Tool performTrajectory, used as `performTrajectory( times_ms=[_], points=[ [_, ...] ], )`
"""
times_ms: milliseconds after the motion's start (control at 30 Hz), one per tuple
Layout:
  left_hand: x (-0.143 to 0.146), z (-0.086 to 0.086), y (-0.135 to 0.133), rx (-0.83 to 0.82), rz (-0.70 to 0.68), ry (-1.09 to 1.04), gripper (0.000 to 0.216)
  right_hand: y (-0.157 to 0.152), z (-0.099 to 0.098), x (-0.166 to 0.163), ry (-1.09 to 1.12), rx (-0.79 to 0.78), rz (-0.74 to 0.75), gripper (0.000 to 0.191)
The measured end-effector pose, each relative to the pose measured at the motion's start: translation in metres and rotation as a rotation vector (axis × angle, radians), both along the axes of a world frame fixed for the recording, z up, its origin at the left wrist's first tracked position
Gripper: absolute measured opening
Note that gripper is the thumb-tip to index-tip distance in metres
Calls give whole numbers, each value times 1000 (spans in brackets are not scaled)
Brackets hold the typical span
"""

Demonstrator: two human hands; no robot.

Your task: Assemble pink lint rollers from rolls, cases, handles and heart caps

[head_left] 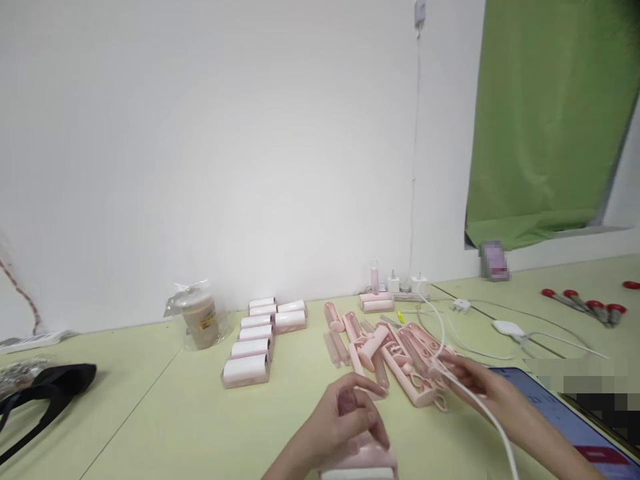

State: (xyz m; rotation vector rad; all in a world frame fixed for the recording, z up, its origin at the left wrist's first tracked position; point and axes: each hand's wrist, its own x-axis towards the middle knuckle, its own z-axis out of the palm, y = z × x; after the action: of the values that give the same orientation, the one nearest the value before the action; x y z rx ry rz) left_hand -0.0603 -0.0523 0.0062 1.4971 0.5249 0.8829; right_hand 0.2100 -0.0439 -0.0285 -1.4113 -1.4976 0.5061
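My left hand [345, 420] is at the bottom centre with its fingers curled round a pink lint-roller body [361, 462] that has a white roll under it. My right hand [475, 381] reaches left with fingers stretched out, its tips touching the pile of pink plastic handles and parts [395, 353]. A white cable [493, 417] runs over that hand and wrist. Left of the pile lie rows of white rolls with pink ends [256, 347].
A pale green table [165, 407] meets a white wall. A wrapped drink cup [200, 321] stands at the back left, a black strap [47, 387] lies far left. Chargers and a power strip [405, 288] sit at the wall. Red-handled tools [583, 303] and a tablet [555, 410] are right.
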Motion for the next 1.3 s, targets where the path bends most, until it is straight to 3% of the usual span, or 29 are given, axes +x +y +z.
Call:
performTrajectory(
  times_ms=[100,167,267,367,500,667,933,1133,1300],
  points=[
    [2,-8,4,-122,-41,-45,22,-2,30,-37,368,-84,232,24],
    [4,-13,5,-148,-31,-112,21,-4,46,-69,666,-165,503,21],
    [7,-17,5,-169,1,-193,26,-8,57,-108,812,-267,727,17],
    [7,-22,6,-150,-16,-276,34,-11,61,-127,633,-243,696,24],
    [6,-31,9,-156,-115,-342,52,-12,68,-135,282,-39,576,28],
    [11,-34,9,-166,-71,-426,67,-16,72,-142,-37,83,563,25],
    [14,-32,7,-202,-88,-488,67,-20,63,-144,137,-145,616,31],
    [18,-43,12,-181,-111,-583,57,-19,65,-143,46,-92,636,23],
    [24,-40,0,-224,121,-524,54,-24,63,-149,57,-56,603,26]
  ],
)
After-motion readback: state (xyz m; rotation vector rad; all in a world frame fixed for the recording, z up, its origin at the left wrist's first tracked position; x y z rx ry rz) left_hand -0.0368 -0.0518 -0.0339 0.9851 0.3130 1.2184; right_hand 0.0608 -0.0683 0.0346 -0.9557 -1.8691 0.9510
